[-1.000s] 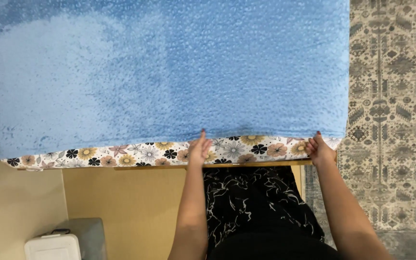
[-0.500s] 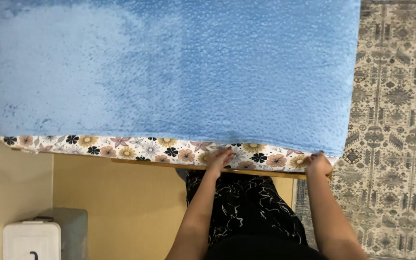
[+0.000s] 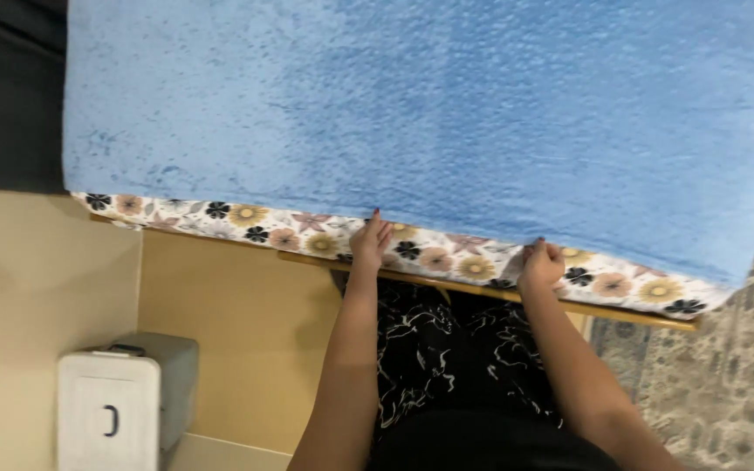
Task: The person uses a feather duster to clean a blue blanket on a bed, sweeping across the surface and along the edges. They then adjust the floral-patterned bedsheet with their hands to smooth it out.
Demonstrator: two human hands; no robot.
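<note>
Blue and fuzzy, the blanket (image 3: 447, 122) covers nearly the whole top of the bed, and everything else sits by its near edge. Just under that edge runs a strip of floral sheet (image 3: 255, 227), white with orange, pink and black flowers, and below the sheet a wooden bed frame (image 3: 639, 318) shows as a thin rail. The left hand (image 3: 370, 242) lies at the blanket's near edge with fingers stretched out flat on the floral sheet, its grip wide and holding nothing. The right hand (image 3: 541, 264), further along the same edge, is curled into a narrow grip pinching the blanket's hem. Well below the blanket's left corner, a white box (image 3: 106, 410) with a dark handle stands on the beige floor (image 3: 28, 279). A patterned rug (image 3: 726, 384) lies beyond the blanket's right corner.
</note>
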